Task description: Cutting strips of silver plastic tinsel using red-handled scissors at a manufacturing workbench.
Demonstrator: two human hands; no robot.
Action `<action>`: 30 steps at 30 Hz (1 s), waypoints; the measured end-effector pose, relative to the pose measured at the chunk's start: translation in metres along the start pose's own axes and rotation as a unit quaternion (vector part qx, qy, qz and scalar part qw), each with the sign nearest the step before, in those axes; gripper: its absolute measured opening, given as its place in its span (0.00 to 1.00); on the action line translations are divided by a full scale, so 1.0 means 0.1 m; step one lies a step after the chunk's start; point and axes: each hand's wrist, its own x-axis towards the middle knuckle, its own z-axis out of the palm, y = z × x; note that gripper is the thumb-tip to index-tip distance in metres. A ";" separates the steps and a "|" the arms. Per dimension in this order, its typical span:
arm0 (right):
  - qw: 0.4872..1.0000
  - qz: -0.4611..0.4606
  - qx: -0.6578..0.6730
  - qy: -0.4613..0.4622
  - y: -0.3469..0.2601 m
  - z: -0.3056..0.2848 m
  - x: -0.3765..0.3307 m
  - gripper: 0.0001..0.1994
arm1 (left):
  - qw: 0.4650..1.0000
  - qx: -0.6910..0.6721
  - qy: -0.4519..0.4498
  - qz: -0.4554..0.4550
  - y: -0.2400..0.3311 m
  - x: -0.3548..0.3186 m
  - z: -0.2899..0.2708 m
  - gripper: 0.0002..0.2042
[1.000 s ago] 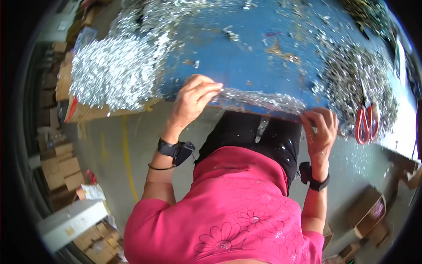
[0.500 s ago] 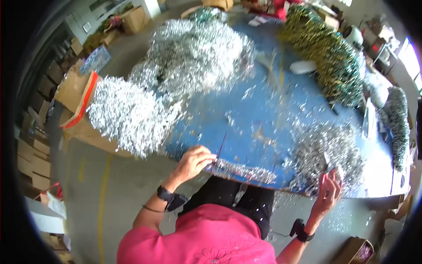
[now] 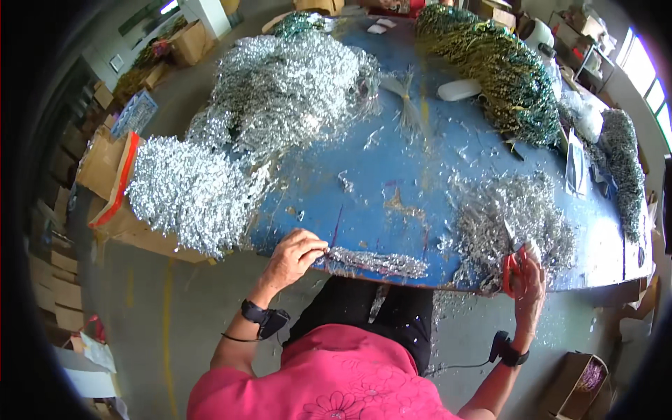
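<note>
A short length of silver tinsel (image 3: 378, 262) lies along the near edge of the blue table (image 3: 371, 213). My left hand (image 3: 294, 259) pinches its left end, thumb and fingers together. Off to the right, my right hand (image 3: 530, 278) grips red-handled scissors (image 3: 509, 271) by their handles, with the blades pointing away from me. Beneath and behind the scissors is a loose heap of silver tinsel clippings (image 3: 500, 224).
Big bundles of silver tinsel (image 3: 280, 91) cover the table's left side, one beside a cardboard box (image 3: 105, 168). Green and gold tinsel (image 3: 504, 77) lies at the far right. A white oblong object (image 3: 459, 89) and a tied bunch of thin strands (image 3: 407, 98) lie farther back.
The view has shifted slightly. My right hand, with the scissors, has moved a little away from me over the clippings. My left hand stays on the tinsel's end.
</note>
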 end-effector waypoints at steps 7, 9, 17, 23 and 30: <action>0.996 0.024 -0.034 -0.075 0.16 0.03 0.08 0.20 | 0.998 0.047 0.034 0.007 0.25 0.16 -0.02 0.13; 0.997 0.015 -0.045 -0.067 0.17 0.04 0.07 0.19 | 0.999 0.014 0.036 0.031 0.41 0.20 0.06 0.13; 0.900 0.085 0.420 0.081 0.51 -0.03 -0.31 0.20 | 0.986 -0.037 -0.041 0.157 0.89 0.38 0.63 0.11; 0.402 0.308 0.846 -0.166 -0.20 -0.13 -0.86 0.34 | 0.980 -0.009 -0.048 0.193 1.00 0.73 0.84 0.09; 0.751 0.263 0.430 -0.426 -1.02 0.18 -1.30 0.44 | 0.985 -0.004 -0.139 0.101 1.01 0.71 1.06 0.20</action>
